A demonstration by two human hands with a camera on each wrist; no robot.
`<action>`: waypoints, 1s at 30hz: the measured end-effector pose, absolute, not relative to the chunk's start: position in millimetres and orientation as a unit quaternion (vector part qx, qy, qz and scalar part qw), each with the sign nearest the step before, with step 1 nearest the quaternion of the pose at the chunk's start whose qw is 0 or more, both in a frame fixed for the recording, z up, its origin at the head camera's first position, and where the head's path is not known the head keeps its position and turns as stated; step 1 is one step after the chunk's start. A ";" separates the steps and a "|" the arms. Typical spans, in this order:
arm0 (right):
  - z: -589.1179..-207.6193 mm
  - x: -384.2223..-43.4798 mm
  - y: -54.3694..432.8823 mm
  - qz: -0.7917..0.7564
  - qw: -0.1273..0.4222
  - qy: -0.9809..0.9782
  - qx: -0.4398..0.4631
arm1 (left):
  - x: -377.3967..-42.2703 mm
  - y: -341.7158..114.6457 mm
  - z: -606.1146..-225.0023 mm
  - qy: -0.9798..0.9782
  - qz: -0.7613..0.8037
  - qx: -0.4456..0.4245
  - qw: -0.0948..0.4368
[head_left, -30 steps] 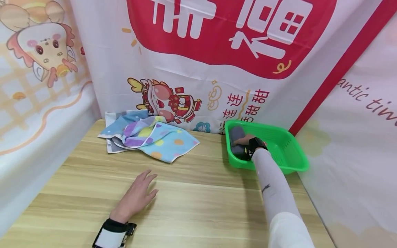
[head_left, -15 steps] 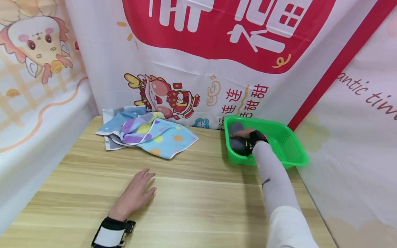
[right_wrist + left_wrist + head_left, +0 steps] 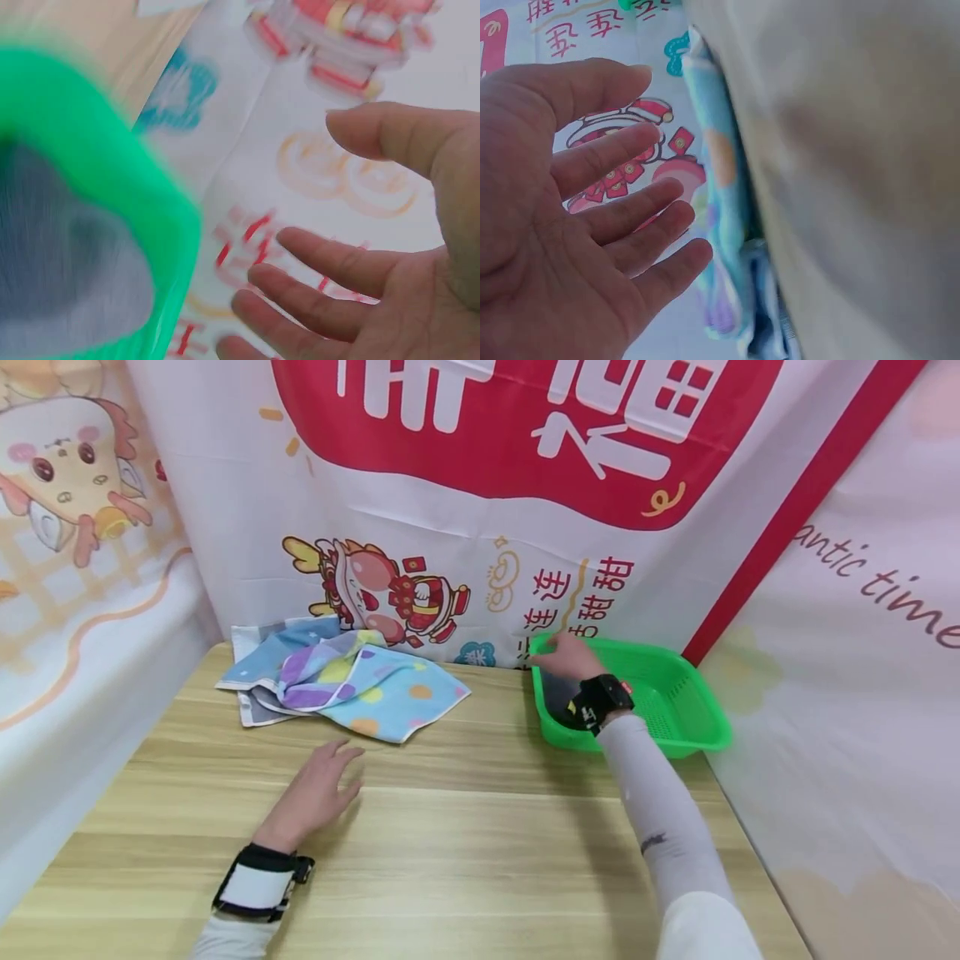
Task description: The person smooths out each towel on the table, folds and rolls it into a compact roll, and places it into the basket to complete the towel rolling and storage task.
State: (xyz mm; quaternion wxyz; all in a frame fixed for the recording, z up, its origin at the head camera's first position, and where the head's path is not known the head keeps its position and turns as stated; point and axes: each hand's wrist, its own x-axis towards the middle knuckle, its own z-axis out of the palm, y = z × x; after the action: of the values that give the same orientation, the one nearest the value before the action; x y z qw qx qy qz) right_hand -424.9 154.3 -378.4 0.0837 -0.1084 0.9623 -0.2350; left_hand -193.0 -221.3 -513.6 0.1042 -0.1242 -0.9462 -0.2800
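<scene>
My right hand [image 3: 570, 658] is above the left end of a green plastic basket [image 3: 712, 722]. Inside the basket lies a dark grey bundle, seemingly a rolled cloth [image 3: 557, 695], partly covered by the hand and wrist. The right wrist view shows this hand's fingers spread, apart from the grey cloth [image 3: 71, 262] and holding nothing. My left hand [image 3: 313, 793] hovers over the table with relaxed fingers and nothing in them. Just beyond it lies a rumpled light blue towel [image 3: 408, 693] with coloured dots, untouched.
Under the dotted towel, the edges of a blue and grey cloth [image 3: 281, 662] stick out. The wooden table [image 3: 465, 852] ends at a printed curtain [image 3: 450, 518] behind, with more printed fabric on both sides. The basket stands at the back right, close to the curtain.
My right hand has let go of the grey cloth and lifted up and left, out of the basket. The cloth stays inside. My left hand stays nearly where it was.
</scene>
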 end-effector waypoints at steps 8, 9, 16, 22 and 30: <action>-420.5 -332.3 136.6 -0.328 -0.042 0.916 -0.227 | -242.3 -244.6 -491.0 -0.950 -0.269 -0.119 0.108; -429.1 -320.3 135.7 -0.340 -0.046 0.910 -0.234 | -248.3 -248.5 -490.3 -0.950 -0.268 -0.117 0.112; -480.9 -258.3 131.5 -0.385 -0.051 0.883 -0.263 | -284.5 -271.6 -500.1 -0.959 -0.240 -0.089 0.123; -502.9 -225.1 128.6 -0.409 -0.033 0.875 -0.257 | -301.7 -273.7 -518.4 -0.968 -0.206 -0.036 0.138; -511.6 -206.4 126.6 -0.399 -0.024 0.882 -0.249 | -307.2 -271.4 -519.2 -0.967 -0.188 -0.029 0.168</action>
State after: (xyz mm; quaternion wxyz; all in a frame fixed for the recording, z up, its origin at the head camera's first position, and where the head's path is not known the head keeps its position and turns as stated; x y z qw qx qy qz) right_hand -206.4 126.6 -511.6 -0.0241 -0.2489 0.8822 -0.3989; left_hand -307.2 -271.4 -519.2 0.1680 -0.0295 -0.9672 -0.1884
